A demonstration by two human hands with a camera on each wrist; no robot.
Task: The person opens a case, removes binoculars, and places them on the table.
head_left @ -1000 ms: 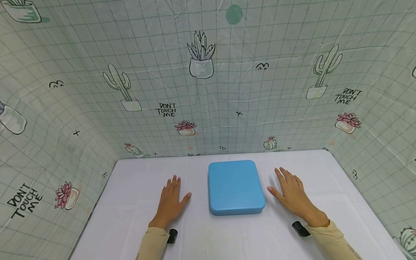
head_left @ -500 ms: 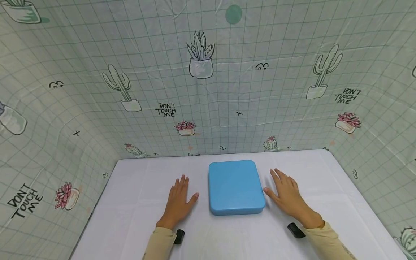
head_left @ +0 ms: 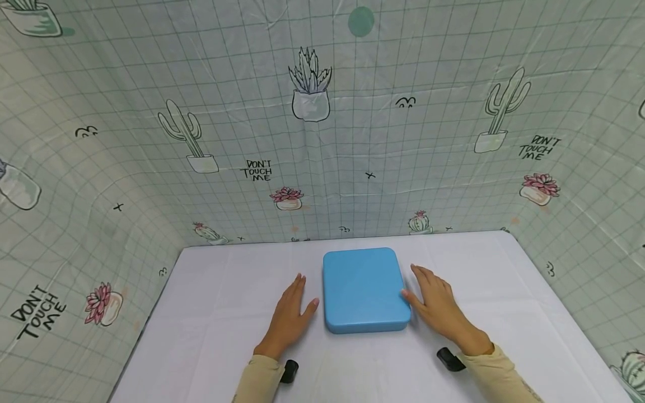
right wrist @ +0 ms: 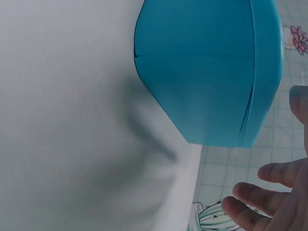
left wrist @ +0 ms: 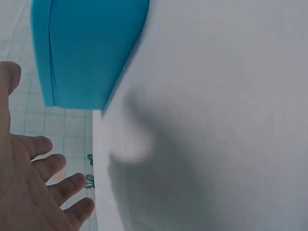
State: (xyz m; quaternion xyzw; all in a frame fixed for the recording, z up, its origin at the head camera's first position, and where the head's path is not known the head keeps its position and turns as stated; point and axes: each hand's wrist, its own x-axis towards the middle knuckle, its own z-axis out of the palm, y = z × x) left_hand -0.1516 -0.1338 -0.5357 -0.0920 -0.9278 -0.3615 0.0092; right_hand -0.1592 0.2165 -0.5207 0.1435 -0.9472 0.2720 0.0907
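Observation:
A blue square box (head_left: pixel 367 290) with rounded corners lies flat on the white table; a seam below its top shows in the left wrist view, where the box (left wrist: pixel 94 53) stands beyond the fingers. Just left of it is my left hand (head_left: pixel 288 320), fingers extended and thumb apart, with a small gap to the box. My right hand (head_left: pixel 439 307) is at the box's right side, its thumb tip over or against the right edge; whether it touches I cannot tell. In the right wrist view its fingers (right wrist: pixel 255 199) are spread beside the box (right wrist: pixel 207 72). Neither hand holds anything.
The white-covered table (head_left: pixel 201 313) extends around the box. Behind it and at both sides hangs a grid-patterned cloth (head_left: pixel 342 145) printed with cacti and lettering. A small black device (head_left: pixel 450 359) sits at the right wrist, and another black device (head_left: pixel 289 371) at the left.
Both hands have moved inward toward the box, the left hand rightward and the right hand leftward. The box has stayed in place.

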